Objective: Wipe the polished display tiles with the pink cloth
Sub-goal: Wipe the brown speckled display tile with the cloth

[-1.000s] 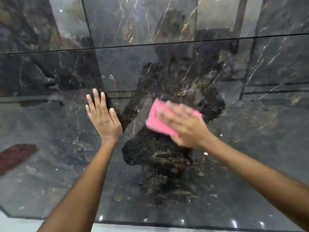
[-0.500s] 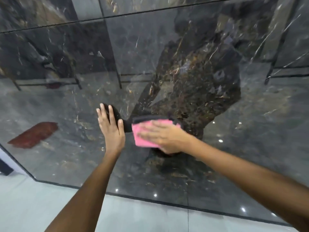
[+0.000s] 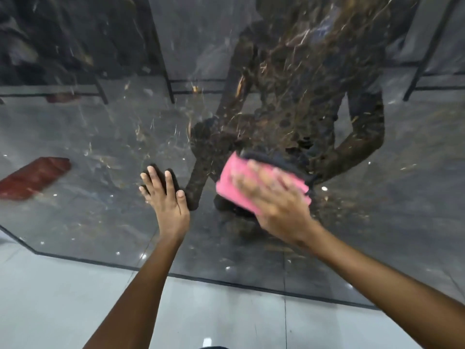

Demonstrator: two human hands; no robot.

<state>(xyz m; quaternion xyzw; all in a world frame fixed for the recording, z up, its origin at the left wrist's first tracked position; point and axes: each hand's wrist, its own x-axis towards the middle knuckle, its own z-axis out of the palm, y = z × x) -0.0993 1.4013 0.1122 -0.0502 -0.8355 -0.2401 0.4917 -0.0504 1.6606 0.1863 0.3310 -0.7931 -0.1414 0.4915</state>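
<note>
Nearest the camera, pale grey floor tiles (image 3: 63,298) run up to the bottom edge of the dark polished display tile (image 3: 100,210). On that glossy surface the left hand (image 3: 167,201) lies flat, fingers straight and slightly spread, palm against the tile and holding nothing. Just to its right, apart from it, the right hand (image 3: 274,205) presses the pink cloth (image 3: 235,188) against the same tile; the fingers are extended and laid over the cloth, though motion blur hides how far apart they are. Further up, the tile mirrors a dark silhouette and a reddish patch (image 3: 32,177) at left. No containers are visible
</note>
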